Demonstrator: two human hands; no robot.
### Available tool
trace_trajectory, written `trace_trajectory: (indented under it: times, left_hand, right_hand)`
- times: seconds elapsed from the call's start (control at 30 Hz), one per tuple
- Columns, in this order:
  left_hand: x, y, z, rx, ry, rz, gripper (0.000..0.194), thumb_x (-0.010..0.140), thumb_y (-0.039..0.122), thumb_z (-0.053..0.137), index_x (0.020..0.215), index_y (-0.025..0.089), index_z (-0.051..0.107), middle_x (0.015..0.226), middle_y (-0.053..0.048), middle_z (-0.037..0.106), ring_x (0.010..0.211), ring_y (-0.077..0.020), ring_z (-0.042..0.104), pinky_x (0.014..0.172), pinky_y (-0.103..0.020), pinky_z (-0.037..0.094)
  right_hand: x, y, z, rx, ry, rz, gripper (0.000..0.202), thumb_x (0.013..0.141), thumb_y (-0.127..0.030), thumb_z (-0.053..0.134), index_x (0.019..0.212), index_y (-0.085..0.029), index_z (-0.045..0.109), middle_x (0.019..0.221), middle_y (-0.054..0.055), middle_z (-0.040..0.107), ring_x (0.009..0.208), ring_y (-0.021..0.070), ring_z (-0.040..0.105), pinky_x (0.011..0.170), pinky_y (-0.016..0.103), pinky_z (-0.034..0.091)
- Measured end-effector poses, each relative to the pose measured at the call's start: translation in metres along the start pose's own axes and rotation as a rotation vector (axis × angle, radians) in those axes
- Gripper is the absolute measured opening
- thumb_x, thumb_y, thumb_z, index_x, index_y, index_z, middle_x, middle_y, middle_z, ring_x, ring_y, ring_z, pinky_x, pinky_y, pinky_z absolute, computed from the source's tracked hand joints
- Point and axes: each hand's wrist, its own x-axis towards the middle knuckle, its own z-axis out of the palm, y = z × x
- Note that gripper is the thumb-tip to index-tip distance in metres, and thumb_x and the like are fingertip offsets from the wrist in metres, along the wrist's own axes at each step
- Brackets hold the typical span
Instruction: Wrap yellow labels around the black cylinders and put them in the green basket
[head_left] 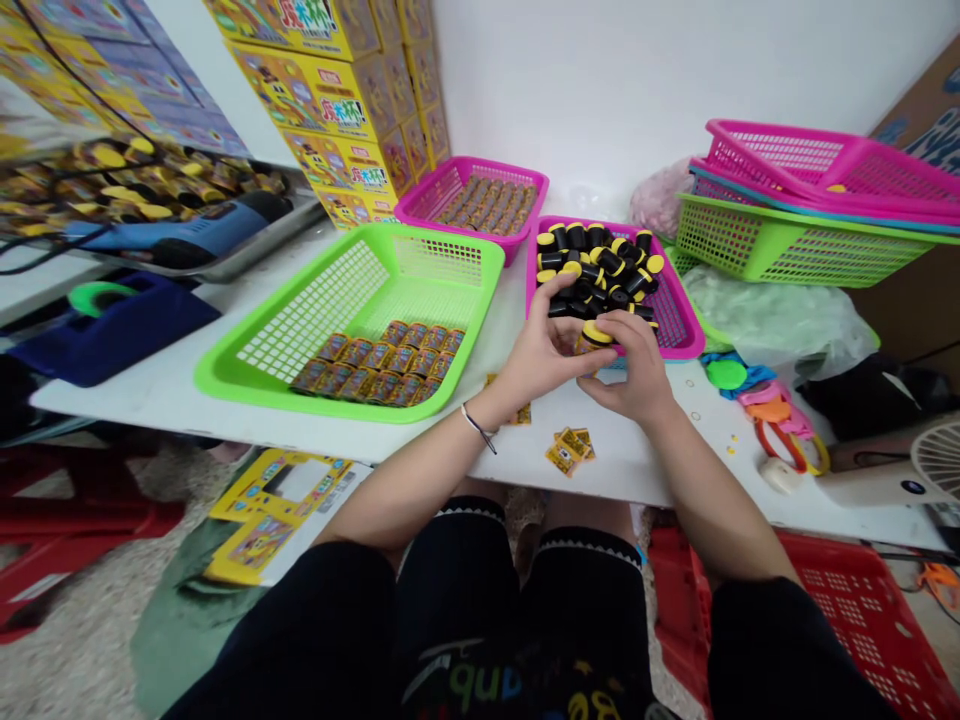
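Now, the small container with a yellow cap (598, 333) is between my two hands, in front of or above the near rim of the magenta basket (684, 315); its exact height I cannot tell. My left hand (555, 340) pinches it from the left, the thumb across its near side, and my right hand (630, 355) grips it from the right with curved fingers. Both are closed on it, and they hide most of its body.

If I press unevenly, I think the container could turn between my fingers, or the cap could sit crooked. If it slips, it may fall into the magenta basket and mix with the black pieces with yellow caps (607, 262), where it would be less easy to find.

Nearer, on the table (510, 465), some yellow labels (568, 452) overlap each other, not far from the near edge. A careless wrist could sweep them to the floor. The fan (937, 455) at the right could scatter them also, but whether it runs, I cannot tell.

To the left, the green basket (225, 378) has wrapped pieces (379, 357) in rows at its near part. A bump from my left elbow would perhaps disturb these rows.
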Motion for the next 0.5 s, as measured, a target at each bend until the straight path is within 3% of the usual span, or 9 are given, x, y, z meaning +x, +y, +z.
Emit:
trace_trajectory:
  times: [0.17,0.23,0.37,0.43,0.5]
  left_hand:
    - [-0.006,0.008,-0.004,-0.122,-0.292,-0.107,0.07,0.09,0.029,0.06,0.144,0.023,0.016,0.079,0.004,0.064,0.072,-0.0144,0.071,0.065,-0.027,0.057]
    - [-0.006,0.007,-0.004,-0.104,-0.273,-0.097,0.072,0.088,0.025,0.059,0.143,0.023,0.014,0.076,0.006,0.062,0.068,-0.0134,0.069,0.061,-0.025,0.055]
    - [-0.005,0.003,-0.003,-0.027,-0.114,-0.013,0.082,0.081,0.023,0.068,0.142,0.023,0.014,0.079,0.005,0.057,0.061,-0.0112,0.061,0.057,-0.026,0.05]
    - [-0.005,0.003,-0.004,-0.035,-0.135,0.001,0.085,0.081,0.029,0.071,0.143,0.024,0.013,0.076,0.006,0.051,0.059,-0.0103,0.057,0.054,-0.026,0.047]
    - [-0.007,0.005,-0.006,-0.085,-0.246,-0.011,0.088,0.082,0.037,0.073,0.144,0.027,0.012,0.072,0.008,0.047,0.055,-0.0091,0.052,0.051,-0.024,0.042]
  right_hand:
    - [0.001,-0.014,0.001,0.017,-0.012,-0.058,0.074,0.076,-0.022,0.068,0.144,-0.032,0.041,0.123,0.01,0.064,0.117,0.0304,0.065,0.097,0.053,0.058]
    - [0.001,-0.014,0.002,-0.017,-0.039,-0.063,0.076,0.075,-0.021,0.068,0.145,-0.034,0.04,0.123,0.009,0.065,0.117,0.0311,0.066,0.097,0.054,0.057]
    - [0.0,-0.011,0.004,-0.069,-0.053,-0.093,0.074,0.078,-0.02,0.068,0.145,-0.036,0.04,0.12,0.007,0.068,0.113,0.03,0.068,0.097,0.056,0.057]
    - [0.001,-0.011,0.004,-0.055,-0.001,-0.137,0.073,0.079,-0.023,0.071,0.145,-0.034,0.042,0.118,0.007,0.07,0.109,0.0287,0.07,0.096,0.055,0.058]
    - [0.002,-0.012,0.004,-0.027,0.059,-0.197,0.073,0.079,-0.029,0.075,0.145,-0.033,0.044,0.113,0.006,0.072,0.104,0.0265,0.071,0.094,0.052,0.06]
